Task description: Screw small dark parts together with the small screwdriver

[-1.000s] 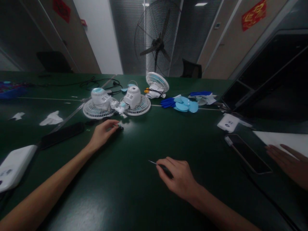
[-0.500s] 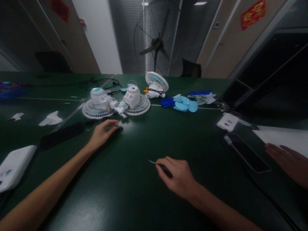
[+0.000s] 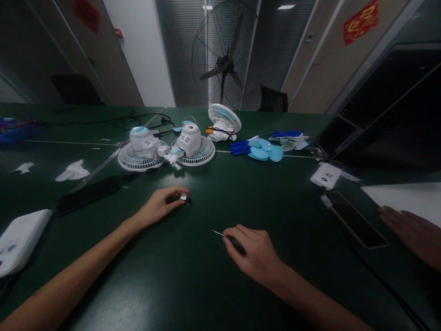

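Note:
My left hand (image 3: pixel 164 203) pinches a small dark and silvery part (image 3: pixel 183 198) between thumb and fingers, just above the green table (image 3: pixel 206 285). Too little of that part shows to name it. In my right hand (image 3: pixel 253 250) is a screwdriver (image 3: pixel 237 244) with a dark handle, its thin metal shaft pointing left. Beyond my left hand, two white fan heads (image 3: pixel 141 149) (image 3: pixel 195 147) lie grille down, joined by crumpled white material. A third small fan (image 3: pixel 223 122) rests tilted behind them.
Blue fan blades (image 3: pixel 265 149) and blue gloves (image 3: pixel 240 146) lie beyond my right hand. At right are a phone (image 3: pixel 354 219), a white box (image 3: pixel 325 175) and another person's hand (image 3: pixel 409 232). A white device (image 3: pixel 24 239) and black case (image 3: pixel 88 195) sit left.
My left hand has moved right and closer to me, carrying the small part away from the fan heads. My right hand has barely moved.

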A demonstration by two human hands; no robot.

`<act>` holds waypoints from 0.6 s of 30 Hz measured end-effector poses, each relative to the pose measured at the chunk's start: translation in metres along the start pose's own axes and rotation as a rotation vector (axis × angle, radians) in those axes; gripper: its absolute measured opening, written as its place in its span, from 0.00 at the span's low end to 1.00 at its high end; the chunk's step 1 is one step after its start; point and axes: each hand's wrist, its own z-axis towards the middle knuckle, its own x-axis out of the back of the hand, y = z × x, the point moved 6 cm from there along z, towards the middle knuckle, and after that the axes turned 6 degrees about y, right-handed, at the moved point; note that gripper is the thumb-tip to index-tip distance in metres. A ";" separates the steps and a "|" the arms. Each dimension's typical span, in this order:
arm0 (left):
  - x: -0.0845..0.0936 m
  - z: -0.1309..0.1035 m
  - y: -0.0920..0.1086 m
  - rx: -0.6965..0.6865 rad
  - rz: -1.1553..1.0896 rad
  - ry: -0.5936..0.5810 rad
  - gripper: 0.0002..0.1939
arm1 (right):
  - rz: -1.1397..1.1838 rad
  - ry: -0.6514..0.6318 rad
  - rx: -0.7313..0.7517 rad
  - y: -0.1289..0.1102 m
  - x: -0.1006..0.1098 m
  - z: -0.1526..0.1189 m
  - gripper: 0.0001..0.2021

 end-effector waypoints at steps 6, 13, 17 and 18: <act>-0.060 -0.020 0.062 -0.116 -0.125 -0.215 0.19 | -0.069 -0.007 0.027 -0.001 -0.003 0.002 0.08; -0.068 -0.027 0.066 -0.177 -0.154 -0.217 0.23 | -0.093 -0.028 0.034 -0.003 -0.005 0.004 0.07; -0.072 -0.028 0.072 -0.209 -0.173 -0.256 0.24 | -0.106 -0.048 0.044 -0.005 -0.008 0.006 0.08; -0.073 -0.029 0.075 -0.209 -0.176 -0.269 0.24 | -0.110 -0.056 0.051 -0.006 -0.009 0.006 0.08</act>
